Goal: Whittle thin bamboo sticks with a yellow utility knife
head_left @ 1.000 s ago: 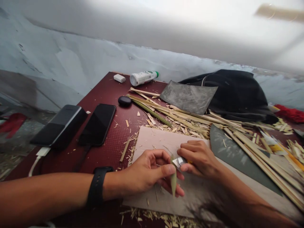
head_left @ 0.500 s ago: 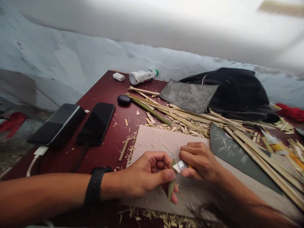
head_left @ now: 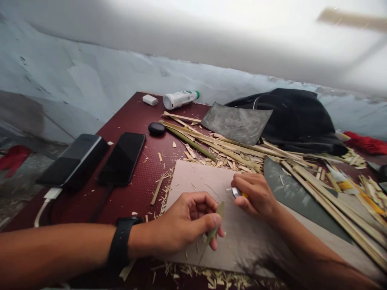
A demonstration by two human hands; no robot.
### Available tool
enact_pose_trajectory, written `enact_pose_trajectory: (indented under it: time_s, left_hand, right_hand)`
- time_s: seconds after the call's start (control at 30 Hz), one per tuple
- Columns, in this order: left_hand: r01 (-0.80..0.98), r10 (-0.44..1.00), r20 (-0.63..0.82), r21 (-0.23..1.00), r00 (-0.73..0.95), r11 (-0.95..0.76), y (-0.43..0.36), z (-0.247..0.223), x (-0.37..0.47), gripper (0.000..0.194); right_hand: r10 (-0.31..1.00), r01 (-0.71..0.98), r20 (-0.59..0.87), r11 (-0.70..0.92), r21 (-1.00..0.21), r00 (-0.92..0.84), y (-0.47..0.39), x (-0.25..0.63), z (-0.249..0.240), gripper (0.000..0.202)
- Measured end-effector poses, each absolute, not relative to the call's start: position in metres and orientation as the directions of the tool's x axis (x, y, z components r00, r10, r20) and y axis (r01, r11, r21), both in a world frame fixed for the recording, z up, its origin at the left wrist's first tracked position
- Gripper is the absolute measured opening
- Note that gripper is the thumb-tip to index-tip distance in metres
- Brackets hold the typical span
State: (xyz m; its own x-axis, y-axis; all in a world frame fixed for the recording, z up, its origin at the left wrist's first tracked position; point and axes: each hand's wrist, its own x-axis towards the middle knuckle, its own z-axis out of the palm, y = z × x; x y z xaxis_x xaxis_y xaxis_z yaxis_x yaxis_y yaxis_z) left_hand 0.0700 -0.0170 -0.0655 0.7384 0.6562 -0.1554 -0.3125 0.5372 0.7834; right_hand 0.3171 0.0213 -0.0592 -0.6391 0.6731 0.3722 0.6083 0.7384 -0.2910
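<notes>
Between thumb and fingers, my left hand (head_left: 193,221) pinches a small pointed green bamboo piece (head_left: 212,233), tilted over the pale board (head_left: 193,177). A dark watch is on the left wrist. My right hand (head_left: 255,195) is closed around a cutter knife (head_left: 236,192), whose metal end and a bit of yellow show; most of its handle is hidden in the fingers. The knife is apart from the bamboo piece, to its upper right.
Bamboo strips (head_left: 223,145) and shavings lie behind and right of the board. Further objects are a phone (head_left: 123,159), a power bank (head_left: 74,161), a black case (head_left: 156,129), a bottle (head_left: 180,99), grey sheets (head_left: 237,123) and a black bag (head_left: 296,117).
My right hand has drawn the knife up and away from the bamboo piece, which it met before. The piece now leans more in my left hand, its lower end swung left.
</notes>
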Motion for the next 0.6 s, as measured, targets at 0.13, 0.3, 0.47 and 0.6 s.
enact_pose_trajectory:
  time_s: [0.13, 0.3, 0.47, 0.6]
  left_hand:
    - [-0.312, 0.682, -0.172, 0.792, 0.710, 0.525, -0.0182, -0.0638, 0.0718, 0.029]
    - [-0.306, 0.690, -0.173, 0.802, 0.702, 0.512, -0.0200, -0.0627, 0.0729, 0.031]
    - [-0.297, 0.698, -0.185, 0.808, 0.692, 0.509, -0.0197, -0.0645, 0.0720, 0.029]
    - [-0.290, 0.695, -0.195, 0.806, 0.692, 0.516, -0.0190, -0.0671, 0.0709, 0.028]
  right_hand:
    - [0.599, 0.538, 0.480, 0.797, -0.276, -0.641, 0.0165, 0.3147, -0.0618, 0.051]
    - [0.455, 0.390, 0.498, 0.890, -0.234, -0.739, 0.0159, 0.3109, -0.0600, 0.040]
    - [0.456, 0.356, 0.461, 0.888, -0.290, -0.762, 0.0135, 0.3085, -0.0607, 0.021]
    - [0.443, 0.340, 0.458, 0.894, -0.292, -0.771, 0.0135, 0.3101, -0.0607, 0.016]
